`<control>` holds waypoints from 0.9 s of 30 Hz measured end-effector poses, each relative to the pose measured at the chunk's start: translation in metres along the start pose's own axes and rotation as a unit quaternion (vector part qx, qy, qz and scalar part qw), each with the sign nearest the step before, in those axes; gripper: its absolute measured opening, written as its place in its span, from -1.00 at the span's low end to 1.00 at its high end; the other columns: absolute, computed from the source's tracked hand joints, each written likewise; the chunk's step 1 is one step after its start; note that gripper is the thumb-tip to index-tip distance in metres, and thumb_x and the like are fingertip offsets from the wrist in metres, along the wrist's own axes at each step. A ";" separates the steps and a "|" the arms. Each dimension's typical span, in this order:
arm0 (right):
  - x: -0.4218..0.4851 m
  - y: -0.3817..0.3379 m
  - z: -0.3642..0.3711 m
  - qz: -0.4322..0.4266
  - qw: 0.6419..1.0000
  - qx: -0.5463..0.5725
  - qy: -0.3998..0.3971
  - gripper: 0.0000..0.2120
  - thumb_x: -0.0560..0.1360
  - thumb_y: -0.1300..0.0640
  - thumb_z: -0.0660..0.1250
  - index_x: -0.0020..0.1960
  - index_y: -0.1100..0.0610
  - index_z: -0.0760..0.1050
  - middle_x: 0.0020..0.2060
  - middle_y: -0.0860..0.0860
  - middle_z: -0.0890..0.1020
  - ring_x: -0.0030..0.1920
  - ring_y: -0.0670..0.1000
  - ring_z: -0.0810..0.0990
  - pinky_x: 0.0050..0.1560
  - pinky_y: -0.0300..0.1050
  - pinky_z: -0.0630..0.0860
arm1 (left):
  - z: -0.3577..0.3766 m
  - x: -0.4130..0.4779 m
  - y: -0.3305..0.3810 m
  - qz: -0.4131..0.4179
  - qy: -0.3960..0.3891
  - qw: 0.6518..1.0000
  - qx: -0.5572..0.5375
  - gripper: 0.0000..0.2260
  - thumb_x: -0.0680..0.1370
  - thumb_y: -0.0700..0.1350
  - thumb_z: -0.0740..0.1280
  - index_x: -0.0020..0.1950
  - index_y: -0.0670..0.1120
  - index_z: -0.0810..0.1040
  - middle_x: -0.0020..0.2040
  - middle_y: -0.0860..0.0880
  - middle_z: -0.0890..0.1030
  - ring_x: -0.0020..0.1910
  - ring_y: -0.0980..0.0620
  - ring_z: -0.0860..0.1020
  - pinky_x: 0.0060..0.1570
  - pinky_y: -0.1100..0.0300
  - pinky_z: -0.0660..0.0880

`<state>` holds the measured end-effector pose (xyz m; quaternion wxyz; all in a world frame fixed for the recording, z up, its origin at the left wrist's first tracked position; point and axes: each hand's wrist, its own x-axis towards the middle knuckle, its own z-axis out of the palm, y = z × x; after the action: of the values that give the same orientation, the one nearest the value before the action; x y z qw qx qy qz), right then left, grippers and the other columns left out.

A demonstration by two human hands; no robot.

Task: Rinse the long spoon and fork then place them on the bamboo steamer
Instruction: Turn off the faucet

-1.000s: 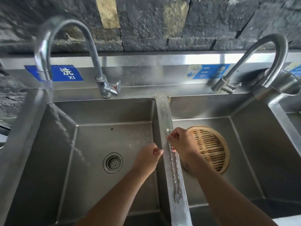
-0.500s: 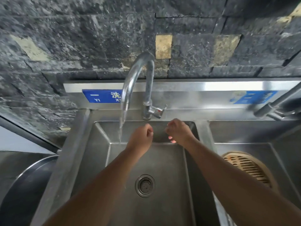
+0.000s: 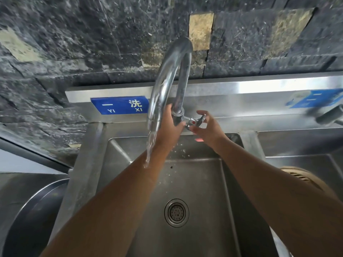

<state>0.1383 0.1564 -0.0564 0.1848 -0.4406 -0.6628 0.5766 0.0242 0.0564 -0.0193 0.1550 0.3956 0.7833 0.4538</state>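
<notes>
The curved steel tap (image 3: 168,75) stands at the back of the left sink basin (image 3: 194,182), and water runs from its spout onto my left forearm. My left hand (image 3: 169,125) grips the base of the tap's neck. At the tap handle (image 3: 199,120), my right hand (image 3: 207,127) has its fingers curled around the lever. Only a slice of the bamboo steamer (image 3: 304,178) shows in the right basin, behind my right forearm. The long spoon and fork are out of view.
A blue label (image 3: 120,106) is fixed to the steel backsplash left of the tap. The drain strainer (image 3: 176,213) sits in the basin floor. A large steel bowl (image 3: 27,216) is at the lower left. A second tap (image 3: 330,115) shows at the right edge.
Both hands have left the spoon and fork on the divider and moved up to the tap. My view swung left, and the tap spout now points toward me.
</notes>
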 end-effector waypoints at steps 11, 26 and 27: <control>0.010 0.009 0.013 -0.013 1.000 0.006 -0.006 -0.79 0.57 0.22 0.34 0.17 0.04 0.44 -0.12 0.03 0.57 -0.30 0.05 0.62 -0.08 0.11 0.68 | 0.009 0.012 -0.001 -0.020 0.022 0.999 0.033 -0.63 0.54 -0.29 0.37 0.35 -0.19 0.48 0.11 -0.08 0.66 0.01 0.05 0.59 -0.04 0.64 0.29; 0.014 -0.013 0.011 0.025 0.993 -0.114 -0.005 -0.80 0.57 0.15 0.36 0.15 0.07 0.42 -0.07 0.04 0.62 -0.35 0.10 0.61 -0.37 -0.06 0.60 | -0.003 0.006 0.019 -0.044 -0.006 0.998 0.034 -0.60 0.55 -0.30 0.36 0.39 -0.25 0.45 0.21 -0.18 0.62 0.20 -0.09 0.57 0.20 0.30 0.31; 0.014 -0.013 0.011 0.024 0.993 -0.119 -0.003 -0.79 0.57 0.15 0.36 0.16 0.07 0.42 -0.09 0.01 0.61 -0.36 0.09 0.61 -0.37 -0.06 0.61 | -0.003 0.006 0.020 -0.045 -0.009 0.998 0.034 -0.59 0.55 -0.30 0.36 0.40 -0.25 0.44 0.22 -0.19 0.62 0.20 -0.09 0.57 0.19 0.30 0.33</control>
<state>0.1174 0.1612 -0.0513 0.1153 -0.4740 -0.7162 0.4991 0.0279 0.0646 -0.0007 0.1685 0.3689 0.8141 0.4157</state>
